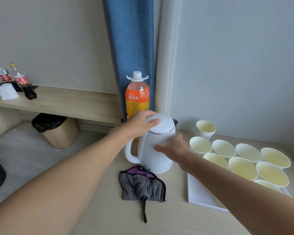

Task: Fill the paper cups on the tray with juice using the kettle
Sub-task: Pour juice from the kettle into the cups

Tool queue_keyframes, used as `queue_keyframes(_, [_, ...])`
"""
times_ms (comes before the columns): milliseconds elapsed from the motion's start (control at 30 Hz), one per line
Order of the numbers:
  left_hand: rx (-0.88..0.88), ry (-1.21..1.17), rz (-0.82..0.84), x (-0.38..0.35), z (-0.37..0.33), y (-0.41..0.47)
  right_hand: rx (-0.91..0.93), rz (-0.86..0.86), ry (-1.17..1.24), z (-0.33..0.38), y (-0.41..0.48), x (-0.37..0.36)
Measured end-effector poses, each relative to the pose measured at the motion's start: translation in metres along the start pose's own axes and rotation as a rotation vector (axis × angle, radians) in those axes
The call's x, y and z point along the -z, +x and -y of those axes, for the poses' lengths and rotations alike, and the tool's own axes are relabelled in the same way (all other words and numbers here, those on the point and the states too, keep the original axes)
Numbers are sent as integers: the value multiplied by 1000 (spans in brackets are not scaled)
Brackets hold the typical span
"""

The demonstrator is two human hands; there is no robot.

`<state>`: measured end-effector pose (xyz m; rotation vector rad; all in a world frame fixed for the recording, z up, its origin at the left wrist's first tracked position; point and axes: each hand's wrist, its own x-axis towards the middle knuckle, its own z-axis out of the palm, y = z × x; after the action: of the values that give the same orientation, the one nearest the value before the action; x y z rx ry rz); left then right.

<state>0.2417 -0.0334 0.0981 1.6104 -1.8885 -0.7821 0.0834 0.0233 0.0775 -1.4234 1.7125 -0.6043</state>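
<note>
The desk [168,217] carries everything the task needs, and the blue curtain [131,48] hangs behind it in the corner. On the right of the desk lies the white tray [200,195], and on it stand the paper cups [243,168], packed rim to rim in rows and all looking empty; a small stack of spare cups [205,129] stands just behind them, whether on or off the tray I cannot tell. Left of the tray stands the white kettle [157,146], upright on the desk, its lid shut and its handle turned to the left. Just behind the kettle stands the orange juice bottle [137,97], cap on and partly full. The left hand [141,123] lies over the kettle lid, its grip curled on the lid's edge with the thumb across the top. The right hand [175,150] presses flat and open against the kettle's side, steadying the body rather than clasping it. A grey cloth [141,184] lies crumpled in front of the kettle. Judged from this, the work is at its start: the kettle is being opened or made ready, and no cup has been filled. The next move likely calls for lifting the lid while the body is held firm, so that the kettle does not slide into the cups beside it.
</note>
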Motion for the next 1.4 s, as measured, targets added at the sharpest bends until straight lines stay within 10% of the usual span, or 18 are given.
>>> queue_keyframes(167, [106,67,-21,0,9,-8,-32,-43,-8,-1,-6,-6])
queue_keyframes(367, [503,-466,-223,-10,18,-37,-65,59,301,6,-20,-24])
queue_keyframes(600, [629,-839,-45,-25,-10,-62,-212,181,616,25,-29,-41])
queue_keyframes(1400, [145,-946,-201,-76,-54,-93,92,-205,388,42,-108,111])
